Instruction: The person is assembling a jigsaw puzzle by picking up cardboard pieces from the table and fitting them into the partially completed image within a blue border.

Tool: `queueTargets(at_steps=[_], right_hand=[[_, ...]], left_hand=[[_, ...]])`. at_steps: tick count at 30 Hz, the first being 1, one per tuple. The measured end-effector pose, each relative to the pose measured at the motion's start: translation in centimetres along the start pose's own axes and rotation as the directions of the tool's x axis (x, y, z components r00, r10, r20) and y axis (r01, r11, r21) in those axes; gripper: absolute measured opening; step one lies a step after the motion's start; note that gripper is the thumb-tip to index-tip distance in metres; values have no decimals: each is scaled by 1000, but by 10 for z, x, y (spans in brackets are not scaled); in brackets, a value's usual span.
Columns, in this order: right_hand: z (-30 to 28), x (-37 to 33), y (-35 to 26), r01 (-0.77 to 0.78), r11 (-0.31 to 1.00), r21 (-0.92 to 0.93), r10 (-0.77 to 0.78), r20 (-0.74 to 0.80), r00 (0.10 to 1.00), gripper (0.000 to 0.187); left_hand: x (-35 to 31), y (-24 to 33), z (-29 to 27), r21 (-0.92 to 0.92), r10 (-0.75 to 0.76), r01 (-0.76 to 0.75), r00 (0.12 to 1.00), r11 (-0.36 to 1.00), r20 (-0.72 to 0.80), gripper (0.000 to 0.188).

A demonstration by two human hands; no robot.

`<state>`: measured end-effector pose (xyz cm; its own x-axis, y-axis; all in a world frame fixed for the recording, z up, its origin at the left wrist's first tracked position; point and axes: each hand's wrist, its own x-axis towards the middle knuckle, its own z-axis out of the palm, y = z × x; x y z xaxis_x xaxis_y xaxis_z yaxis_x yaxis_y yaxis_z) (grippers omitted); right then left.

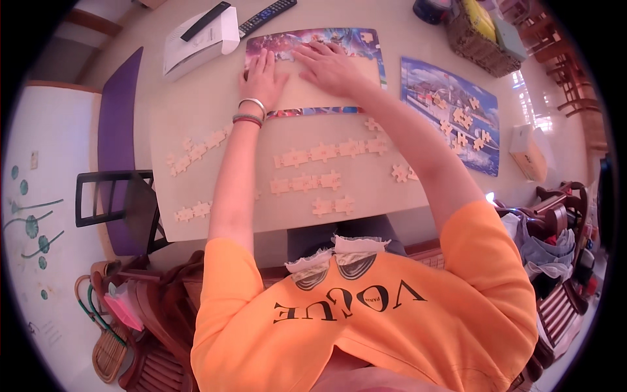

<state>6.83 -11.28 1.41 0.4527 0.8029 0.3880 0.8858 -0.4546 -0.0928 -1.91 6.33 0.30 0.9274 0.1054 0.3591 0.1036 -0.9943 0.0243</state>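
A partly assembled jigsaw puzzle point(297, 39) lies at the far middle of the table, its picture dark and colourful, with a bare tan area inside its border. My left hand point(262, 81) rests flat on its left side, fingers stretched out. On the upper middle of the puzzle lies my right hand point(331, 68), fingers spread. Whether a piece sits under either hand is hidden. Face-down puzzle pieces point(323, 153) lie in rows nearer to me. More loose pieces point(462, 117) are scattered on a blue picture sheet point(480, 153) at the right.
At the far left are a white box point(202, 49) with a black stick-shaped thing point(206, 21) on it and a remote control point(268, 16). A wicker basket point(480, 46) stands at the far right. A small box point(528, 153) is by the right edge. Wooden chairs point(153, 326) surround the table.
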Motion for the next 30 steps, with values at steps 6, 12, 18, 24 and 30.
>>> queueTargets(at_steps=[6, 12, 18, 24, 30], right_hand=[[-4, 8, -7, -9, 999, -31, 11, 68, 998, 44], [2, 27, -21, -168, 986, 17, 160, 224, 961, 39], [14, 30, -20, 4, 1000, -20, -4, -6, 1000, 37], [20, 34, -28, -13, 998, -68, 18, 75, 997, 45], [21, 25, -25, -22, 991, -129, 32, 74, 997, 52]], left_hand=[[3, -5, -3, -13, -20, 21, 994, 1000, 105, 54], [0, 7, -4, 24, -60, 58, 997, 998, 51, 52], [4, 2, -6, -22, -79, 82, 993, 996, 84, 49], [3, -10, 0, 63, -17, 12, 997, 998, 75, 45], [16, 15, -11, 97, -183, 157, 904, 983, 387, 49]])
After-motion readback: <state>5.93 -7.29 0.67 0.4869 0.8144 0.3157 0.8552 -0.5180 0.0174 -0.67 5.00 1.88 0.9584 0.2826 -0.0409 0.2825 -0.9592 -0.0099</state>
